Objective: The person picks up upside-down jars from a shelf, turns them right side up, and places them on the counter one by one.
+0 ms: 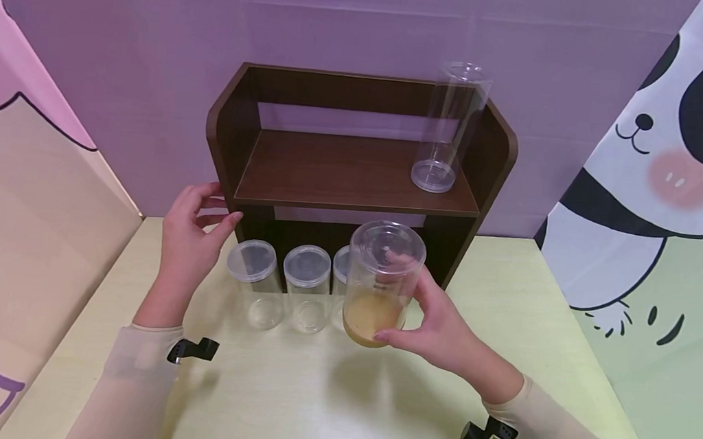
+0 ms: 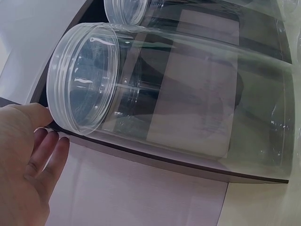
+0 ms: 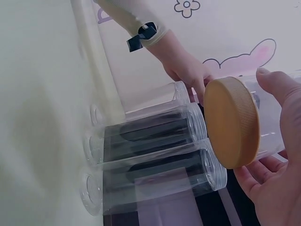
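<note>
My right hand (image 1: 436,323) grips a clear plastic jar (image 1: 389,250) around its side, thumb in front. The jar is upside down above the table, its ribbed orange lid (image 3: 233,122) underneath. My left hand (image 1: 191,238) holds the left side panel of a dark brown two-tier shelf (image 1: 355,171), thumb on one side of the panel and fingers on the other. Three clear jars with clear lids stand in a row in front of the lower tier; the leftmost jar (image 1: 259,288) is nearest my left hand. The held jar partly hides the third jar (image 1: 339,280).
A tall clear cylinder (image 1: 448,130) stands at the right end of the upper tier. The pale table (image 1: 275,399) runs under the shelf and jars. A purple backdrop (image 1: 354,27) is close behind, with a panda-printed panel (image 1: 651,195) on the right.
</note>
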`<state>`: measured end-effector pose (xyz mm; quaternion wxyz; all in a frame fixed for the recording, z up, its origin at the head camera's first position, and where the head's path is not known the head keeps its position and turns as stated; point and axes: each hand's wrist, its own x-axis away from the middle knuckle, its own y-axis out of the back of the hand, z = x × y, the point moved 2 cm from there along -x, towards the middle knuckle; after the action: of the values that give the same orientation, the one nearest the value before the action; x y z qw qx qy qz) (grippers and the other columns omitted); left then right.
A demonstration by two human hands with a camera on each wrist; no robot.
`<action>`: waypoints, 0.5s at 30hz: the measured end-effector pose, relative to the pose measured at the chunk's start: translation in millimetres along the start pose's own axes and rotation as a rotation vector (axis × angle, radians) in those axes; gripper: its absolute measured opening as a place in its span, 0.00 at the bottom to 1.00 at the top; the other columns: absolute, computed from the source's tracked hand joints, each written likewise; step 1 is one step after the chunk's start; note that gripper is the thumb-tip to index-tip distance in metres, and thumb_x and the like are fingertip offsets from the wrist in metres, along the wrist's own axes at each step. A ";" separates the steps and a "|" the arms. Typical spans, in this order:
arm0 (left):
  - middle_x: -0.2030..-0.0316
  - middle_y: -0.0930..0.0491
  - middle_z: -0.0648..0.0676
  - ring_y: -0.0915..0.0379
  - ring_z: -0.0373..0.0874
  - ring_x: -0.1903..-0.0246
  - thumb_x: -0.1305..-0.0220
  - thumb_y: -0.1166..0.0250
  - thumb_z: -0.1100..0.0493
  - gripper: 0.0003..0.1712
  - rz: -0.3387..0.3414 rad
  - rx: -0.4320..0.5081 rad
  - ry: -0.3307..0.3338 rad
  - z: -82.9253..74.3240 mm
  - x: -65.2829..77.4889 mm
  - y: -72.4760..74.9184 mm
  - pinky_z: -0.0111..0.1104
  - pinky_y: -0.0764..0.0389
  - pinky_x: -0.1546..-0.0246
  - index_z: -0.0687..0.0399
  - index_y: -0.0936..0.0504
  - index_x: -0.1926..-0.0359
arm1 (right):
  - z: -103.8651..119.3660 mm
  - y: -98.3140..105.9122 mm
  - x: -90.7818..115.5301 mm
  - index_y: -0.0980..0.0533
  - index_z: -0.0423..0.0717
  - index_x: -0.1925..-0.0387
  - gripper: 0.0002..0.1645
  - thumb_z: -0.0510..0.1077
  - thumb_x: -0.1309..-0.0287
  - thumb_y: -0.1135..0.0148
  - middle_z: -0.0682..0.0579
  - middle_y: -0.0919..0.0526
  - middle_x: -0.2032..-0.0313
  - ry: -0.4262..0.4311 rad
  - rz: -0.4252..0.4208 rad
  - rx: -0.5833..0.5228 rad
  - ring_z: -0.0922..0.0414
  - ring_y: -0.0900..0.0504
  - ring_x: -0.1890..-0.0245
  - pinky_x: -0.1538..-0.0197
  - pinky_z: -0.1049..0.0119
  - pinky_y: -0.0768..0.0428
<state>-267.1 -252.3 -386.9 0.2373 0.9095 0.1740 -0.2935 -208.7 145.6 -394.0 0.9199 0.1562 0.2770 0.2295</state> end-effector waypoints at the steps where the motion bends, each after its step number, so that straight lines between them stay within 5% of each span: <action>1: 0.44 0.18 0.56 0.17 0.32 0.49 0.31 0.23 0.69 0.28 -0.002 0.002 0.000 -0.5 0.3 0.4 0.25 0.14 0.46 0.60 0.17 0.32 | -0.5 -0.8 0.6 0.37 0.50 0.18 0.64 0.33 0.52 0.11 0.49 0.19 0.32 0.000 0.002 -0.005 0.49 0.20 0.31 0.24 0.58 0.25; 15: 0.49 0.17 0.56 0.19 0.38 0.49 0.32 0.25 0.71 0.20 -0.137 0.138 -0.025 -28.2 16.9 6.6 0.25 0.18 0.45 0.66 0.15 0.40 | -5.8 -9.6 5.8 0.36 0.53 0.18 0.63 0.35 0.50 0.11 0.52 0.21 0.29 -0.029 0.012 -0.013 0.50 0.24 0.27 0.21 0.48 0.28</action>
<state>-238.4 -239.7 -375.0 0.1554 0.9059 0.2123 -0.3317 -204.6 141.3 -405.1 0.9234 0.1554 0.2611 0.2345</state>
